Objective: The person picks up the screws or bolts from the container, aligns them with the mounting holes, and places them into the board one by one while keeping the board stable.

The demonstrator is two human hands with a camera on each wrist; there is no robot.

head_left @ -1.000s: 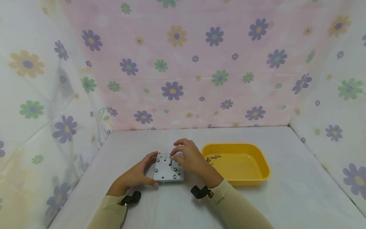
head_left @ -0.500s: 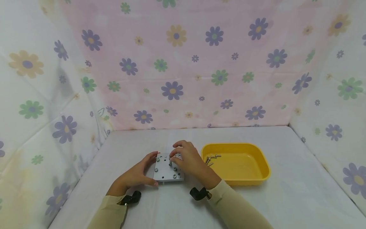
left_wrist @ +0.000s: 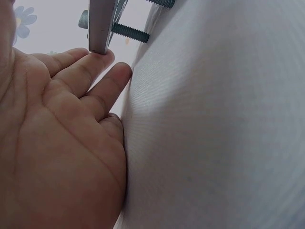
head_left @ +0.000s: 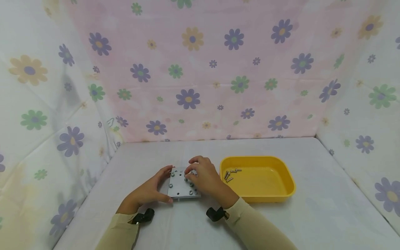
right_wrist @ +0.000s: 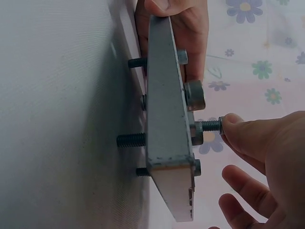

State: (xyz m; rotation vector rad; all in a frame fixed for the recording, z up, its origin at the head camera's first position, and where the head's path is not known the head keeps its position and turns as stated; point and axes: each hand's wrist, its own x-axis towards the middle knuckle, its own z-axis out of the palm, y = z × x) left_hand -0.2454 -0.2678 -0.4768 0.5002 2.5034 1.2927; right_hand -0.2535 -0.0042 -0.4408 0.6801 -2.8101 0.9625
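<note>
A silver metal plate point(head_left: 182, 188) full of holes stands raised off the white table, with several socket-head bolts in it. In the right wrist view their threaded ends stick out of the underside of the plate point(right_wrist: 167, 105). My left hand point(head_left: 148, 189) holds the plate at its left side, thumb on the near edge and fingers at the far corner. Between thumb and index finger my right hand point(head_left: 207, 178) pinches the head of another bolt point(right_wrist: 212, 125), whose threaded shank points down to the plate's top. The remaining right fingers are loosely bent away from it.
To the right of the plate stands a yellow tray point(head_left: 265, 199), with several loose bolts point(head_left: 229, 174) at its left end. Flowered cloth walls point(head_left: 200, 121) enclose the white-covered table point(head_left: 187, 229) at the back and sides.
My right hand has moved down a little toward the plate, and less of the pinched bolt shows above it. The left hand and plate stay put.
</note>
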